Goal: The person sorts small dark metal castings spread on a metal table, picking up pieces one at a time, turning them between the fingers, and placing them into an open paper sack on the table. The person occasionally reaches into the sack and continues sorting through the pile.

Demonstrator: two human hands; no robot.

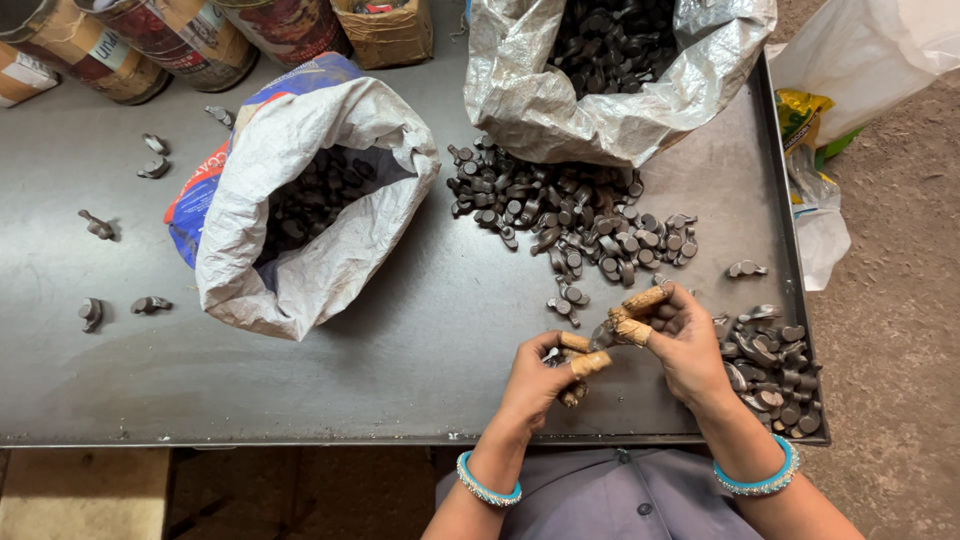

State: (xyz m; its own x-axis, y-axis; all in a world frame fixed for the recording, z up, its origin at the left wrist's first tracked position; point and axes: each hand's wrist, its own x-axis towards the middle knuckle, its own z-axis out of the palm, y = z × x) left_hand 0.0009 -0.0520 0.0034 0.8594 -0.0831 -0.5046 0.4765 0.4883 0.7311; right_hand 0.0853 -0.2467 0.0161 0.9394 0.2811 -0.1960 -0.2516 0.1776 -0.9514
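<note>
Left hand [538, 375] and right hand [680, 340], fingertips wrapped in tan tape, meet over near worktop [400, 370] edge. Both grips closed on one small dark metal part [603, 335] between them. Loose pile of parts [575, 220] beyond hands; second heap [770, 365] just right of right hand. White sack [300, 200] left, silver bag [600, 90] behind.

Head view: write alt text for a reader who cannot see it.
Two hands, the left hand and right hand, with wrapped fingertips, hold a small dark metal part over a grey metal table. A pile of similar parts lies beyond, between two open sacks.
</note>
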